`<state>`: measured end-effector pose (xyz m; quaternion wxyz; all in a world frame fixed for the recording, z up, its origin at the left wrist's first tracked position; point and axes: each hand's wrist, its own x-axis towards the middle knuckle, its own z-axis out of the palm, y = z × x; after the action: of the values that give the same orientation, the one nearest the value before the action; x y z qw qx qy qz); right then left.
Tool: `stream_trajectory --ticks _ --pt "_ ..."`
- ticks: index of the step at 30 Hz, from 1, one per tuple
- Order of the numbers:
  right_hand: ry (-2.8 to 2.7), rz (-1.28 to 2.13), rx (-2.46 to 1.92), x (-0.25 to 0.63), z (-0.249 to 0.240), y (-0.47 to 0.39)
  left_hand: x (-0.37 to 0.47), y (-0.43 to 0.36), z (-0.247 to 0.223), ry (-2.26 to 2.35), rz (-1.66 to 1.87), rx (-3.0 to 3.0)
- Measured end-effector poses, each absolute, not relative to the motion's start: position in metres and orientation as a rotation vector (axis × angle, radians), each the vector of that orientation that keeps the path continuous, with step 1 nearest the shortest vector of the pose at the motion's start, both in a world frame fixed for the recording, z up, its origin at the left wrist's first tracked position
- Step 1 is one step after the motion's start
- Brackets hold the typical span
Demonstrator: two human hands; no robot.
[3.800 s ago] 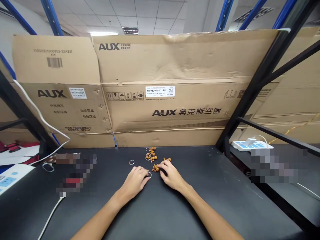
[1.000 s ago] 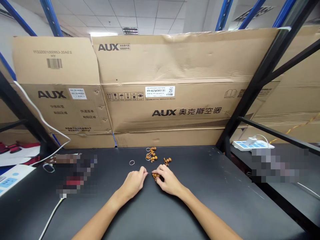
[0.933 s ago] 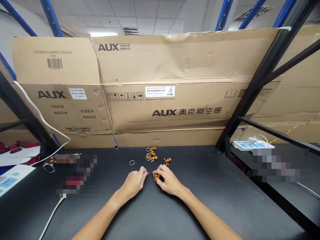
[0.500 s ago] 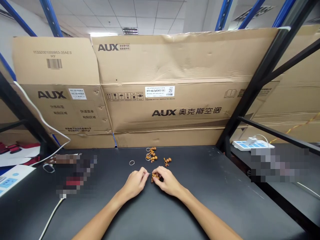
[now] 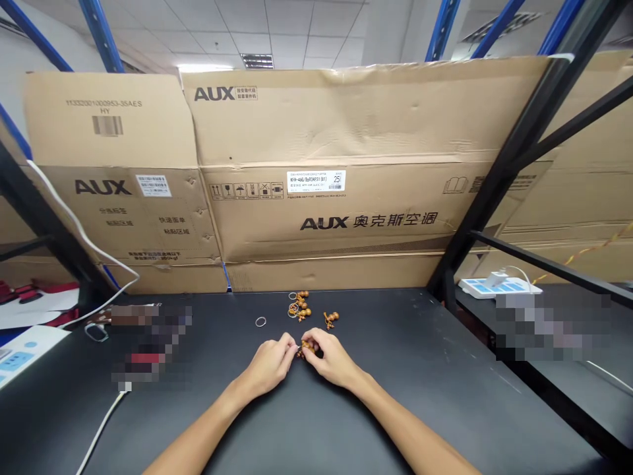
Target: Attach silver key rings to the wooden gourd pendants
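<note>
My left hand [image 5: 273, 359] is closed in a pinch on a key ring [image 5: 297, 348], of which only a small metallic bit shows between the fingertips. My right hand [image 5: 330, 356] grips a brown wooden gourd-bead pendant [image 5: 307, 347], its fingers covering part of the beads. The two hands almost meet over the dark table. Just beyond them lies a single similar gourd pendant [image 5: 331, 320]. Further back sits a small cluster of gourd pendants [image 5: 302, 309] with metal rings attached. One loose key ring [image 5: 260, 322] lies flat to the left.
Cardboard sheets [image 5: 316, 132] stand along the back edge of the black table [image 5: 395, 396]. A black metal post [image 5: 494, 178] rises at right. Power strips [image 5: 499, 285] and a white cable [image 5: 101, 425] lie toward the sides, near blurred objects [image 5: 153, 343] at left.
My left fingertips have moved slightly right, closer to the pendant, and the gap between the hands has narrowed. The pendant's hanging beads have shifted a little left. Other items stay put.
</note>
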<state>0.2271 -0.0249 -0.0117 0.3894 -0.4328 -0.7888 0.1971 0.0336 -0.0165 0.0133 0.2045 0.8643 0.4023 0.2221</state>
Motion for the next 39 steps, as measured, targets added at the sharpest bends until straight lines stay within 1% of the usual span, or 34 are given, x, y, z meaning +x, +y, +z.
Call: stream_trajectory --ticks 15,22,27,34,39 --pt "-2.031 0.468 -1.150 0.2269 -0.0108 -0.0258 0.0315 -0.0164 0.0170 0.995 0.558 2.450" --pt "-2.092 0.455 -1.146 0.2308 -0.0090 -0.0245 0.0321 -0.0171 0.0184 1.030 0.576 2.383" --pt "-2.184 0.384 -1.115 0.2331 -0.0087 -0.0228 0.0336 -0.0151 0.0156 1.102 0.612 2.345" --pt "-2.176 0.340 -1.143 0.2342 -0.0093 -0.0232 0.0339 -0.0159 0.0162 1.070 0.654 2.494" --pt "-2.169 0.341 -1.176 0.2346 -0.0105 -0.0228 0.0338 -0.0159 0.0129 1.083 0.675 2.472"
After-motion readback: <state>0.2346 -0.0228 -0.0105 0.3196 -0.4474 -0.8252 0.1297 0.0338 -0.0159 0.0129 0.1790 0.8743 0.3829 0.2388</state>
